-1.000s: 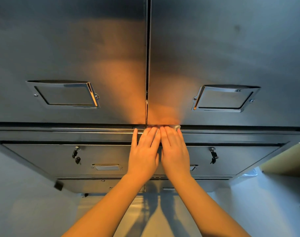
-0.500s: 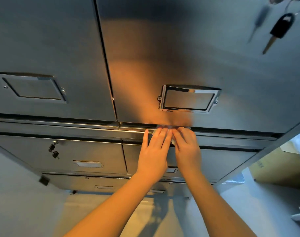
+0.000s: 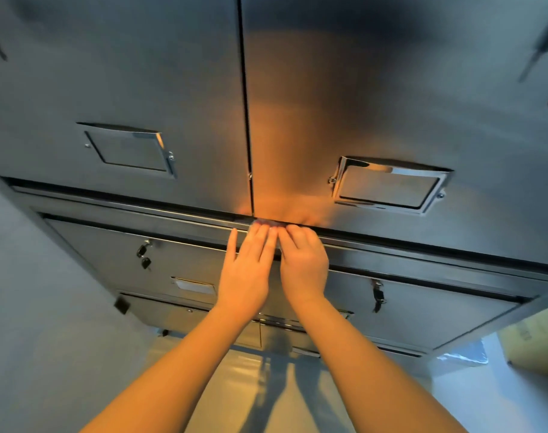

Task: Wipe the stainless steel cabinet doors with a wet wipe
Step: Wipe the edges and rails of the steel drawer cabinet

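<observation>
Two upper stainless steel cabinet doors, the left door [image 3: 126, 73] and the right door [image 3: 391, 89], meet at a vertical seam. My left hand [image 3: 247, 270] and my right hand [image 3: 304, 264] lie side by side at the doors' bottom edge, just below the seam. Their fingertips press against the ledge there. Only a thin pale sliver of the wet wipe [image 3: 267, 224] shows under the fingertips; the rest is hidden. The left hand's fingers are straight, the right hand's slightly bent.
Each upper door carries a chrome recessed handle, one on the left [image 3: 132, 148] and one on the right [image 3: 388, 185]. Lower drawers have keys hanging in their locks [image 3: 144, 256] [image 3: 378, 295]. A cardboard box [image 3: 535, 342] stands at the lower right, a wall [image 3: 32, 307] on the left.
Both hands slid right along the doors' bottom edge, then back left to the seam, keeping the wipe under the fingertips. The view swung with them.
</observation>
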A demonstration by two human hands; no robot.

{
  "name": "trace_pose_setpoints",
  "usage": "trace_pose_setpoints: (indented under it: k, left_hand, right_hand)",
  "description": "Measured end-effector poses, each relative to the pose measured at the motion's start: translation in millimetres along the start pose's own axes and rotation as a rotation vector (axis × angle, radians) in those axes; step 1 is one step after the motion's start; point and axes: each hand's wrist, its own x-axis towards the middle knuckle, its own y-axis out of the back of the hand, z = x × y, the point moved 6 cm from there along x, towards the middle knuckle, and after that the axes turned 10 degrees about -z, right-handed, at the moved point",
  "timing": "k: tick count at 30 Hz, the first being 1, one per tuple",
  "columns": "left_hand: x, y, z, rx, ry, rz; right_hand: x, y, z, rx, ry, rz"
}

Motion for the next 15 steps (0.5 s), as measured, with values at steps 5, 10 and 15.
trace_pose_setpoints:
  k: [5, 10, 15]
  left_hand:
    - [3.5, 6.8, -10.3, -0.056, 0.005, 0.051]
    - [11.7, -3.4, 28.0, -0.112, -0.052, 0.023]
    - [24.7, -8.9, 107.9, -0.120, -0.200, 0.018]
  right_hand:
    - [5.0, 5.8, -8.4, 0.219, -0.114, -0.077]
    - [-6.4, 29.1, 29.4, 0.245, -0.187, -0.067]
    - [-31.2, 78.2, 99.9, 0.124, -0.232, -0.064]
